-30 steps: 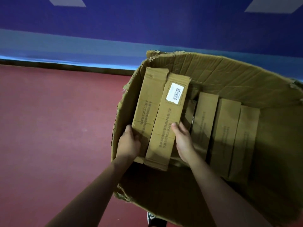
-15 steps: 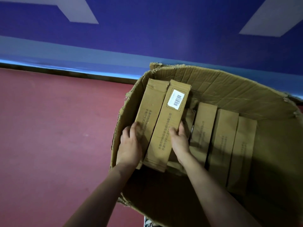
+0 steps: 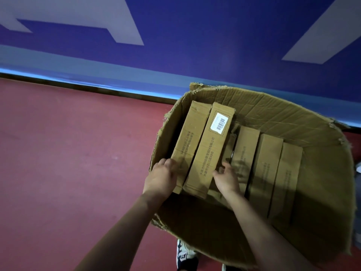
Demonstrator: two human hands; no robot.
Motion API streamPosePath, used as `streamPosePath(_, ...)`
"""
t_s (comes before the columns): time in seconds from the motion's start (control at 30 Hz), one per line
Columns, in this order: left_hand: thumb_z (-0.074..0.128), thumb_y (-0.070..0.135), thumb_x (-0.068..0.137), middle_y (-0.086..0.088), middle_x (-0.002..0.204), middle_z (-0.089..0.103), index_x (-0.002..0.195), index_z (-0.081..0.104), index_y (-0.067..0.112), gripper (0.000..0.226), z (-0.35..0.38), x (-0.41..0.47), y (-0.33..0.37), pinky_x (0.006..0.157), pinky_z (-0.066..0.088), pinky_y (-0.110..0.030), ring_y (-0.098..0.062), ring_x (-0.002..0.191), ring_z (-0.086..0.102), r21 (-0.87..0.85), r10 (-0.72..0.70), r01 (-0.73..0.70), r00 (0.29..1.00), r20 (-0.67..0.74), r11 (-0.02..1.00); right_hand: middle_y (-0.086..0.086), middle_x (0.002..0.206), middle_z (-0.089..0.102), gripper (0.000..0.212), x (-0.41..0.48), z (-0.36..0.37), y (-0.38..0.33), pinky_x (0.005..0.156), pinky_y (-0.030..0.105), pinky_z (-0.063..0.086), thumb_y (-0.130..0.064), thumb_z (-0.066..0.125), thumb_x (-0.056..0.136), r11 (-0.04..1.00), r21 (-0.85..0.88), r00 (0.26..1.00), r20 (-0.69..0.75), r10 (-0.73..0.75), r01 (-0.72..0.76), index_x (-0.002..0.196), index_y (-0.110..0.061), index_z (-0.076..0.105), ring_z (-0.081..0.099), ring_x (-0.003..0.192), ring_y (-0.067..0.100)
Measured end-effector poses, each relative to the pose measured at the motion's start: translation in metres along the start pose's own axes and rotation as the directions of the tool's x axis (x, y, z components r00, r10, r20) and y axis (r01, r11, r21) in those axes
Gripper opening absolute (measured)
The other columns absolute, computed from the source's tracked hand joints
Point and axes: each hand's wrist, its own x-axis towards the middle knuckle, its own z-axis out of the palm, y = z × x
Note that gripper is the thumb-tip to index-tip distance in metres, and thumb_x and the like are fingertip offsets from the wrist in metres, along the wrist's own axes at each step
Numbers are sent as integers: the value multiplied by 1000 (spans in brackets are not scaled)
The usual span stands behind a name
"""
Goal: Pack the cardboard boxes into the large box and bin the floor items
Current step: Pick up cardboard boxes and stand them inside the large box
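Landmark: large box (image 3: 277,106), open-topped, standing on the red floor (image 3: 68,163) against the blue wall (image 3: 214,45).
Step in hand: I judge I am seating two slim cartons at the large box's left wall.
Left hand (image 3: 163,178): fingers curled round the near end of the plain carton (image 3: 190,141), which lies next the left wall.
Right hand (image 3: 226,178): fingers half-curled against the right edge of the labelled carton (image 3: 212,153); whether it grips or only pushes I cannot tell.
Advice: lower both near ends together, pressing leftward (so the pair stays flush), then let go.
Already packed: three more cartons (image 3: 267,169) in a row toward the large box's right side, sitting lower.
Materials: brown corrugated board throughout; large box creased, rim torn and ragged; cartons long, flat-faced, sharp-edged, with printed text.
Label: white barcode sticker (image 3: 219,123) at the labelled carton's far end.
Floor items: none visible; a shoe (image 3: 183,255) shows below the large box's near edge.
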Motion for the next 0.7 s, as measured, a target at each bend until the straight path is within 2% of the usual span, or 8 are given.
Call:
streamPosePath(0.1, 42, 13, 92, 1, 129, 52, 128, 51, 19, 38, -23, -19, 6, 87, 50, -33, -19, 117, 51, -7, -2, 2, 1000, -7, 1000, 5, 134, 52, 41, -32, -13, -12, 79, 29, 51, -22, 51, 95, 972, -219, 997, -4, -82, 79, 135, -18, 45, 59, 110, 23)
streamPosePath(0.17, 41, 15, 92, 1, 127, 55, 126, 52, 20, 36, -43, -32, 10, 82, 50, -32, -19, 113, 54, 3, -6, 6, 1000, 4, 1000, 2, 127, 57, 33, -57, -22, -28, 67, 24, 48, -25, 51, 95, 928, -347, 990, 27, -137, 138, 128, -20, 52, 62, 100, 20)
streamPosePath(0.3, 42, 19, 91, -1, 124, 58, 123, 54, 21, 34, -93, -61, 20, 83, 51, -32, -21, 107, 59, -10, -37, 37, 999, 4, 999, 0, 114, 64, 26, -108, -43, -74, 70, 25, 49, -29, 49, 96, 815, -504, 958, 150, -245, 287, 119, -22, 58, 61, 93, 17)
streamPosePath(0.4, 42, 21, 92, -1, 121, 61, 123, 55, 22, 34, -132, -92, 29, 82, 47, -29, -22, 108, 58, -34, -89, 89, 996, 3, 995, 2, 112, 65, 26, -152, -58, -111, 80, 31, 52, -29, 48, 96, 706, -582, 915, 244, -321, 403, 118, -18, 59, 61, 100, 20)
streamPosePath(0.5, 42, 21, 90, -2, 118, 64, 121, 56, 22, 34, -166, -131, 40, 87, 47, -31, -24, 108, 58, -98, -155, 154, 988, 6, 983, 3, 112, 65, 28, -197, -74, -146, 75, 29, 49, -31, 48, 96, 579, -652, 869, 309, -387, 489, 119, -18, 59, 62, 101, 22)
streamPosePath(0.7, 44, 21, 91, -5, 121, 63, 121, 57, 19, 33, -215, -222, 54, 91, 45, -31, -25, 111, 57, -204, -258, 244, 965, -46, 948, 4, 110, 65, 27, -281, -93, -188, 83, 34, 51, -32, 46, 96, 380, -663, 756, 481, -444, 645, 113, -18, 61, 60, 101, 25)
